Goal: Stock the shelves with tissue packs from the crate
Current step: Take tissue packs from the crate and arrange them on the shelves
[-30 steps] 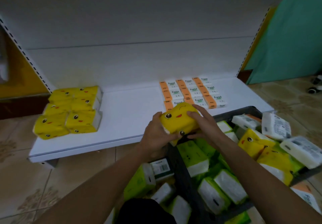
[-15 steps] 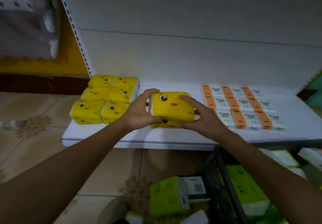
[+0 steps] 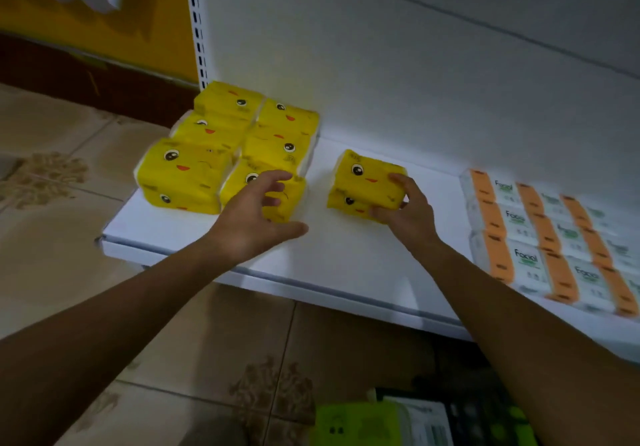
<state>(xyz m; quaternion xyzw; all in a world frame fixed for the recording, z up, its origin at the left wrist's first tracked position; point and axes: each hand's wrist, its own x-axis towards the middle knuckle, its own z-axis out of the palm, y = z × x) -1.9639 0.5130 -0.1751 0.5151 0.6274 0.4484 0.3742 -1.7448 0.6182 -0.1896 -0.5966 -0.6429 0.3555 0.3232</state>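
Observation:
Two yellow tissue packs with cartoon faces (image 3: 365, 182), one on top of the other, rest on the white shelf (image 3: 346, 258), a gap to the right of the stacked block of several yellow packs (image 3: 221, 154). My right hand (image 3: 405, 210) grips the right end of this small stack, fingers on top and thumb low at the front. My left hand (image 3: 256, 217) hovers with fingers spread and holds nothing, in front of the block's nearest pack. The crate (image 3: 478, 414) shows only as a dark edge at the bottom.
Rows of white and orange tissue packs (image 3: 554, 241) fill the right part of the shelf. A green pack (image 3: 360, 425) lies at the bottom by the crate. The slotted shelf upright (image 3: 195, 22) stands at the back left. Tiled floor lies to the left.
Both hands carried the yellow packs from over the crate to the shelf and set them down. My left hand has let go and moved left; my right hand still holds them.

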